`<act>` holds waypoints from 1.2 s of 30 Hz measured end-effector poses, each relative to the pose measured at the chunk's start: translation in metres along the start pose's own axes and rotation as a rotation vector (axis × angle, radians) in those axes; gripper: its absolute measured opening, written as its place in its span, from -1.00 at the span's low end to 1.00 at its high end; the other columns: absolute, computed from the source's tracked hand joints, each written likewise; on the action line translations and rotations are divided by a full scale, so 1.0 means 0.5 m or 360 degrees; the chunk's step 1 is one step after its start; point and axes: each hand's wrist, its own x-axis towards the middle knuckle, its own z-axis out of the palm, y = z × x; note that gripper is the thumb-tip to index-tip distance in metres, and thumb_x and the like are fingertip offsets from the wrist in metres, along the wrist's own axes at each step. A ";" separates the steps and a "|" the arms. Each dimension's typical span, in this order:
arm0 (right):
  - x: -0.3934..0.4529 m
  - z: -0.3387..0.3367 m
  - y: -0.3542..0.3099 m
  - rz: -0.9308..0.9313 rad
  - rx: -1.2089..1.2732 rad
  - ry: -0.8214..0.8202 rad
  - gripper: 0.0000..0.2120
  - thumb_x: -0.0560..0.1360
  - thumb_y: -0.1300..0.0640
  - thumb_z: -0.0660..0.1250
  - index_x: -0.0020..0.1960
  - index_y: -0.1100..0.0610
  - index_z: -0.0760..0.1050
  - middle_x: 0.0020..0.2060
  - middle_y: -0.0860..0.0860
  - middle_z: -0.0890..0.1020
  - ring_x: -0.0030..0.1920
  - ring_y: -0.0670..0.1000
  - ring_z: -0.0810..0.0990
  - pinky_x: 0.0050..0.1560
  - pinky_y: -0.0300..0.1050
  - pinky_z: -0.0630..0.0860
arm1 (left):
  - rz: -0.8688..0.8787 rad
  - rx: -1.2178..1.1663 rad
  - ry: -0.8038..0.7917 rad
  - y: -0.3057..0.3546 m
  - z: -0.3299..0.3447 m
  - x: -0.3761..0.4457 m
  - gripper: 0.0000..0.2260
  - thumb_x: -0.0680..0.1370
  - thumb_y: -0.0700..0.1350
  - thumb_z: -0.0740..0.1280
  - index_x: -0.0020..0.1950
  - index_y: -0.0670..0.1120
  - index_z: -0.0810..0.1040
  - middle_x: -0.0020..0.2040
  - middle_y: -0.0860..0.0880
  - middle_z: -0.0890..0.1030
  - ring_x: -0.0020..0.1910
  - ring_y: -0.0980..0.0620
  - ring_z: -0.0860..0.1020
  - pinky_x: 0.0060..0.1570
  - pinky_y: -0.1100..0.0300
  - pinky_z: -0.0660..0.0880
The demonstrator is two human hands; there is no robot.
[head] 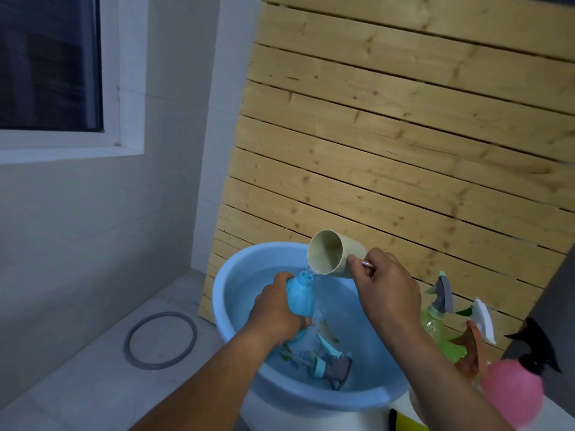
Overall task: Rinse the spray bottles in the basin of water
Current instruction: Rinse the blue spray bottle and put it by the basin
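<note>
A light blue basin (224,293) holds water. Over it my left hand (275,312) grips a blue spray bottle body (300,298), its open neck pointing up and right. My right hand (384,287) holds a beige cup (334,253) by its handle, tipped so a thin stream of water runs into the bottle's neck. A blue and grey spray head (329,363) lies under the water near the basin's front.
To the right of the basin stand a green spray bottle (435,318), a brownish one with a white trigger (476,340) and a pink one with a black trigger (513,390). A wooden slat panel (389,150) leans behind. A grey ring (160,340) lies on the floor at left.
</note>
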 end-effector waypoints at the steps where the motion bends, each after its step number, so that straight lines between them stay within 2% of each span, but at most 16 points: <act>1: 0.000 0.001 0.000 -0.0008 -0.0011 0.0001 -0.70 0.53 -0.13 0.27 -0.26 0.03 0.36 -0.31 -0.05 0.45 -0.33 0.08 0.44 -0.36 -0.12 0.21 | 0.0002 -0.0002 -0.0001 0.000 0.000 0.000 -0.23 0.33 0.00 0.59 0.40 0.13 0.23 0.15 0.05 0.39 0.17 -0.04 0.47 0.12 0.05 0.51; 17: -0.005 0.004 -0.001 -0.0113 -0.0114 0.0010 -0.70 0.52 -0.15 0.24 -0.20 0.07 0.43 -0.27 -0.02 0.50 -0.30 0.09 0.46 -0.35 -0.12 0.26 | 0.0002 -0.0011 0.0001 0.001 -0.001 -0.002 -0.25 0.34 0.00 0.59 0.40 0.12 0.24 0.16 0.04 0.42 0.17 -0.04 0.47 0.12 0.03 0.52; 36: -0.007 0.002 -0.005 -0.0219 -0.0180 0.0035 -0.70 0.52 -0.15 0.26 -0.23 0.05 0.40 -0.29 -0.03 0.48 -0.32 0.08 0.44 -0.37 -0.14 0.26 | -0.0007 -0.0025 -0.0016 0.000 0.000 -0.002 -0.25 0.34 0.00 0.58 0.40 0.13 0.23 0.22 0.02 0.43 0.18 -0.05 0.47 0.15 0.00 0.53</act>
